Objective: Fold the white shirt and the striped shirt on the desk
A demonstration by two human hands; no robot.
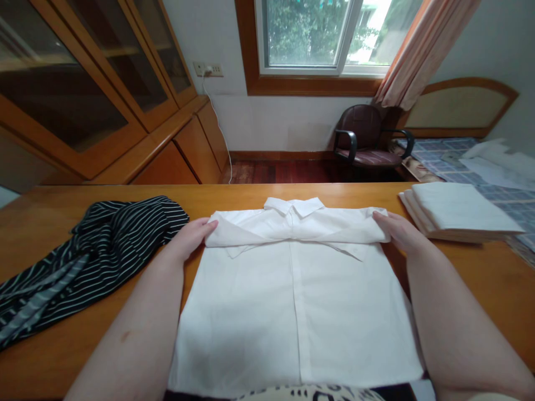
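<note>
White shirt (251,312), head view: smooth, plain woven cloth, lightly creased, laid front up on the table (480,289), centred before the wearer. Pointed collar at the far end; straight button placket down the middle; body widening toward the near hem. Below the collar, a band of doubled cloth crosses the chest, with angular cloth ends showing beneath it.

Left hand (196,235): thumb and fingers pinching the left end of the doubled band. Right hand (399,229): pinching the opposite end, the thumb over the cloth.

Table: varnished wood, orange-brown, glossy. Striped garment (121,250): black with thin white lines, soft, rumpled, beside the left forearm. Stack of folded white cloth (460,206): flat, layered, near the right hand.

Cabinet (154,139): wood frame, glazed upper doors, solid lower doors; shelves faintly visible behind the glass, contents too dark to tell.

Chair (361,133): dark red-brown, shiny covering, curved black arms. Curtain (426,50): pink, gathered in folds, beside the window (309,33). Bed (438,153): checked blue cover, arched wood-edged headboard, crumpled white material on top.
</note>
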